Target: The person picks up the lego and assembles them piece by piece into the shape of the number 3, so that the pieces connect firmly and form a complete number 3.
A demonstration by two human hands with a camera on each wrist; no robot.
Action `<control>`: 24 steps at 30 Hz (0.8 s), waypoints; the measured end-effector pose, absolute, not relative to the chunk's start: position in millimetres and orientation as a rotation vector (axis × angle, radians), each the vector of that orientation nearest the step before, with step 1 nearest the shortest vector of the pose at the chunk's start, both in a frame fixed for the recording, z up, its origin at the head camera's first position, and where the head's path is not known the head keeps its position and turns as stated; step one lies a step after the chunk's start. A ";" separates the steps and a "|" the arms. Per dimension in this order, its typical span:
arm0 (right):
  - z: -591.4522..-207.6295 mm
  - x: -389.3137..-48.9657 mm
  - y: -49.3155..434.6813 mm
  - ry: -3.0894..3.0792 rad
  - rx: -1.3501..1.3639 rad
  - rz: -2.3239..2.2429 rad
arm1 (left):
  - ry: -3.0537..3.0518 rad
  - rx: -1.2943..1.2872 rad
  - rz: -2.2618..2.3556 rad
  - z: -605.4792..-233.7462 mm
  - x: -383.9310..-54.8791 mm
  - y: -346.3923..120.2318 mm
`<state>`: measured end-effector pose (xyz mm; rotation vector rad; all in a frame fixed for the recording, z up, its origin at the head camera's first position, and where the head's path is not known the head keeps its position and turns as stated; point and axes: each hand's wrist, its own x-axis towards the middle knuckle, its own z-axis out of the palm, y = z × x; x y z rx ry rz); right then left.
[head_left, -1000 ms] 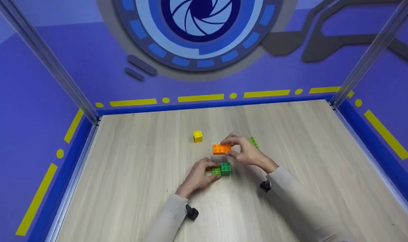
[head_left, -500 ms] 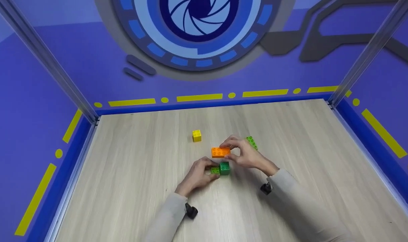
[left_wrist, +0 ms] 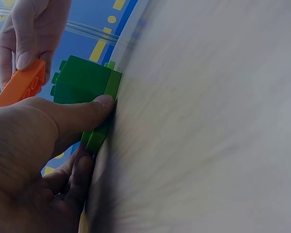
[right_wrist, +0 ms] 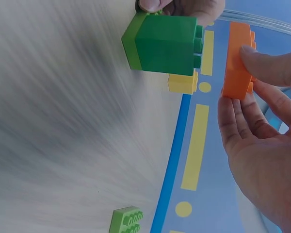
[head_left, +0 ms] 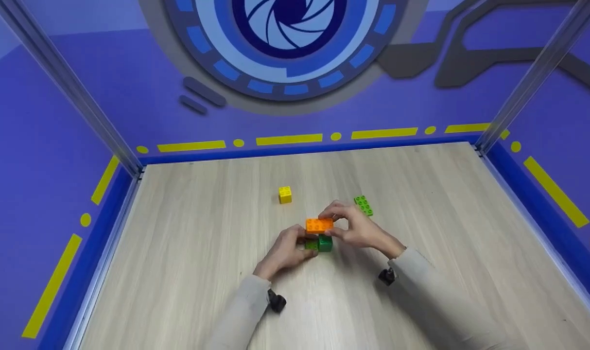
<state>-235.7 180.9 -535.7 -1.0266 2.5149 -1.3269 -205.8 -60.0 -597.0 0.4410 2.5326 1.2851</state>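
Note:
My right hand [head_left: 355,228] pinches an orange toy brick [head_left: 319,225] between thumb and fingers, by its right end. In the right wrist view, a gap separates this orange brick [right_wrist: 236,60] from the studs of the dark green brick [right_wrist: 166,44]. That green block [head_left: 325,243] is stacked on the right part of a flat light green brick [left_wrist: 98,137] lying on the table. With thumb and fingers, my left hand [head_left: 287,250] grips the light green brick at its left part. In the head view the orange brick hides part of the stack.
Beyond the hands stands a yellow brick [head_left: 285,195] on the wooden table [head_left: 193,233]. Another flat light green brick [head_left: 363,205] lies just behind the right hand. Blue-purple panels [head_left: 105,82] wall the table at the back and sides.
My right hand has brought the orange brick toward me and over the dark green brick, uncovering more of the flat brick behind it. The left hand keeps its grip in place.

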 end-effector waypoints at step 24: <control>-549.2 -224.0 182.8 2.459 -1.046 -1.350 | 2.578 0.508 1.245 -594.1 -208.6 -62.1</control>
